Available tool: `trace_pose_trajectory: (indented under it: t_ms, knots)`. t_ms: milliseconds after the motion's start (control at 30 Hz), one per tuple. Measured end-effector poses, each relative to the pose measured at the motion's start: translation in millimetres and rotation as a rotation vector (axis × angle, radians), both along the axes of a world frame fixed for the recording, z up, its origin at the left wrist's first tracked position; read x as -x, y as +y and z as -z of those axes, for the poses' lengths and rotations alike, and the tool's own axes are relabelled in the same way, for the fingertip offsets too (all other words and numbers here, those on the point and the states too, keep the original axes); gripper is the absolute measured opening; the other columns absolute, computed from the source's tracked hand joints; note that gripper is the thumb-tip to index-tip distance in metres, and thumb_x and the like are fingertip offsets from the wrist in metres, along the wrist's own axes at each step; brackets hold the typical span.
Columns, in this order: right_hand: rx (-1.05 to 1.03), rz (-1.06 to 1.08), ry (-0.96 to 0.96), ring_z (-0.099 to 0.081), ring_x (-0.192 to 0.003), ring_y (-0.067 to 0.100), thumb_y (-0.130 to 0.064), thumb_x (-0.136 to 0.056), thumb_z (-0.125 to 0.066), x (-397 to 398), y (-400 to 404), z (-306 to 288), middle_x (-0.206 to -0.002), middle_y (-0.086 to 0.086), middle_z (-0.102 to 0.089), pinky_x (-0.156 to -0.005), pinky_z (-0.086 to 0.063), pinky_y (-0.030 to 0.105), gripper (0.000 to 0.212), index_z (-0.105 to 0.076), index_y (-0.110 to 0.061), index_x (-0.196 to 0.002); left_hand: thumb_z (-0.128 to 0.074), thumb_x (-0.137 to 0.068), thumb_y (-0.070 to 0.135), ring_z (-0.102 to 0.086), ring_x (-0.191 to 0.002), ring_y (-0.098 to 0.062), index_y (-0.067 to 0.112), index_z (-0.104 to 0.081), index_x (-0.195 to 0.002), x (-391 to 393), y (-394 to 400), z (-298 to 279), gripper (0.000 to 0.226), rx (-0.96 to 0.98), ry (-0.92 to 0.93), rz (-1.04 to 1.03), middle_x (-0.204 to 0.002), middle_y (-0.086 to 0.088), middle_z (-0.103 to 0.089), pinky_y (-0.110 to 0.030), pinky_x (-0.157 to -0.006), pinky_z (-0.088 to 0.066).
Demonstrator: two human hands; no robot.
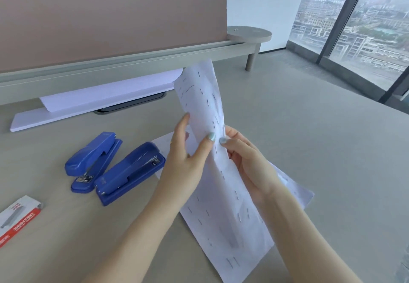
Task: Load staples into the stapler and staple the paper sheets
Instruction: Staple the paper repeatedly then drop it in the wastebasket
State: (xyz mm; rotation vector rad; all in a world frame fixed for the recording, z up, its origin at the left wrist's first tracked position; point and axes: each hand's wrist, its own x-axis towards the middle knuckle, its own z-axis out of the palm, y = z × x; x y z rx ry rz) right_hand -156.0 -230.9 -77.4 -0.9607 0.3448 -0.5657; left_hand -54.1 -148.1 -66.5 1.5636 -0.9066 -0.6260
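Grey desk [309, 149], right half bare. Your left hand [186, 163] and right hand [247, 160] both pinch the stapled paper sheets [203, 105] upright at centre. Two blue staplers [115, 167] lie just left, staple box [15, 218] at the left edge.

Soft, even daylight pours in from the tall windows [354, 16] on the right, hazy and a bit washed out over the city. The desk [309, 138] shows only faint shadows and no harsh glare. Straight edges bow toward the corners, and the staple box [15, 218] print reads smeared.
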Motion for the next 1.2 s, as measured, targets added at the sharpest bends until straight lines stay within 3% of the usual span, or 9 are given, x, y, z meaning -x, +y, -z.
trace_pose_trajectory:
  t_ms: [100,233,467,600,700,833,1033,1100,1200]
  knots:
    - [0.009,-0.047,-0.060,-0.061,-0.090,0.029,-0.008,-0.088,-0.048,0.3,-3.1,-3.8,-0.102,0.015,-0.065,-0.085,-0.050,0.040,0.027,-0.062,-0.012,-0.110,-0.052,-0.085,0.048,-0.040,-0.124,0.005,0.050,-0.031,-0.132,2.6,-1.2,-3.5,0.052,0.034,0.141,0.058,-0.138,0.027,-0.041,-0.015,-0.086,-0.036]
    - [0.011,-0.065,-0.107,-0.069,-0.076,0.019,-0.006,-0.087,-0.047,-0.5,-8.0,-4.5,-0.093,0.007,-0.071,-0.069,-0.056,0.030,0.033,-0.061,-0.016,-0.116,-0.055,-0.071,0.061,-0.050,-0.121,-0.006,0.053,-0.035,-0.128,1.0,-0.5,-0.2,0.060,0.003,0.238,0.072,-0.130,0.025,-0.052,-0.038,-0.106,-0.037]
    - [0.013,-0.001,-0.127,-0.068,-0.075,0.021,-0.006,-0.084,-0.049,0.8,-9.2,-7.1,-0.092,0.007,-0.069,-0.066,-0.055,0.030,0.038,-0.054,-0.011,-0.122,-0.054,-0.077,0.052,-0.053,-0.118,-0.003,0.057,-0.044,-0.118,3.6,5.3,-9.6,0.043,0.023,0.176,0.127,-0.127,0.023,-0.056,-0.039,-0.105,-0.039]
    - [0.072,0.145,-0.130,-0.065,-0.078,0.019,-0.008,-0.086,-0.051,8.4,-5.3,-15.8,-0.090,0.004,-0.068,-0.075,-0.053,0.037,0.032,-0.056,-0.014,-0.118,-0.060,-0.072,0.054,-0.047,-0.122,0.001,0.066,-0.022,-0.126,18.6,13.2,-26.7,0.067,-0.035,0.059,0.365,-0.133,0.039,-0.039,-0.041,-0.104,-0.039]
    - [0.155,0.174,-0.072,-0.064,-0.091,0.023,-0.022,-0.087,-0.055,20.4,4.9,-28.2,-0.100,0.003,-0.070,-0.084,-0.048,0.043,0.029,-0.058,-0.018,-0.116,-0.064,-0.071,0.054,-0.035,-0.126,0.006,0.066,-0.005,-0.129,34.3,17.9,-33.8,0.084,-0.080,-0.014,0.376,-0.134,0.041,-0.028,-0.028,-0.100,-0.035]
    - [0.309,0.185,0.019,-0.061,-0.111,0.012,-0.036,-0.097,-0.032,52.0,19.1,-49.5,-0.116,-0.003,-0.069,-0.097,-0.040,0.032,0.035,-0.062,-0.026,-0.112,-0.066,-0.077,0.031,-0.049,-0.103,0.020,0.054,-0.043,-0.111,50.7,9.8,-37.5,0.047,0.033,0.105,0.296,-0.107,0.039,-0.057,-0.018,-0.080,-0.037]
    - [0.491,0.926,0.274,-0.058,-0.104,-0.006,-0.024,-0.089,-0.055,153.3,4.1,-63.7,-0.110,-0.020,-0.064,-0.090,-0.043,0.021,0.021,-0.063,-0.027,-0.109,-0.058,-0.079,0.001,-0.068,-0.090,-0.022,0.026,-0.064,-0.087,92.9,-24.0,-55.7,0.027,0.111,0.157,0.400,-0.091,0.003,-0.072,-0.043,-0.086,-0.052]
    - [0.423,1.058,0.423,-0.054,-0.109,0.000,-0.025,-0.089,-0.057,202.1,-5.3,-52.7,-0.121,-0.013,-0.059,-0.086,-0.041,0.020,0.032,-0.056,-0.024,-0.121,-0.055,-0.082,-0.003,-0.070,-0.080,-0.019,0.025,-0.065,-0.086,113.3,-37.5,-62.3,0.030,0.145,0.221,0.493,-0.082,0.005,-0.073,-0.037,-0.077,-0.056]
    - [0.083,0.887,0.462,-0.067,-0.096,0.014,-0.048,-0.085,-0.056,263.8,-0.7,-38.2,-0.117,0.000,-0.067,-0.075,-0.051,0.027,0.036,-0.063,-0.025,-0.111,-0.053,-0.084,-0.003,-0.070,-0.069,-0.015,0.024,-0.065,-0.089,146.7,-59.3,-66.8,0.029,0.139,0.318,0.666,-0.075,0.006,-0.073,-0.031,-0.065,-0.058]
